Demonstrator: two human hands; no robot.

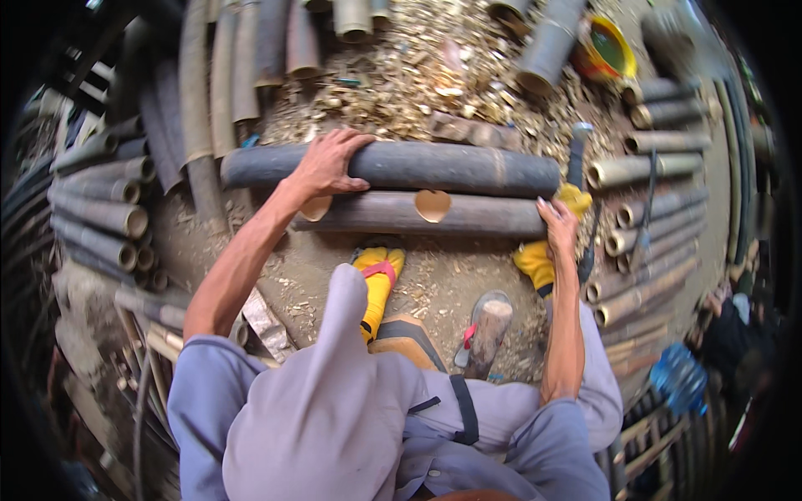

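Two bamboo poles lie side by side across the ground in front of me. My left hand [338, 160] is over the far, darker bamboo pole [451, 165], fingers curled across its top and thumb at its near side. At the right end of the near bamboo pole [376, 215], my right hand [560, 224] grips with its thumb on top; its lower fingers are partly hidden. Two pale notches are cut in the near pole: a heart-like notch [433, 206] around the middle and a left notch [316, 207], partly behind my left wrist.
Wood chips [401, 92] cover the ground beyond the poles. Cut bamboo tubes [96, 209] are stacked at the left, and more tubes [660, 225] at the right. A yellow and red bucket [603, 50] stands far right. My yellow-socked foot [380, 280] is below the poles, near a loose sandal [487, 326].
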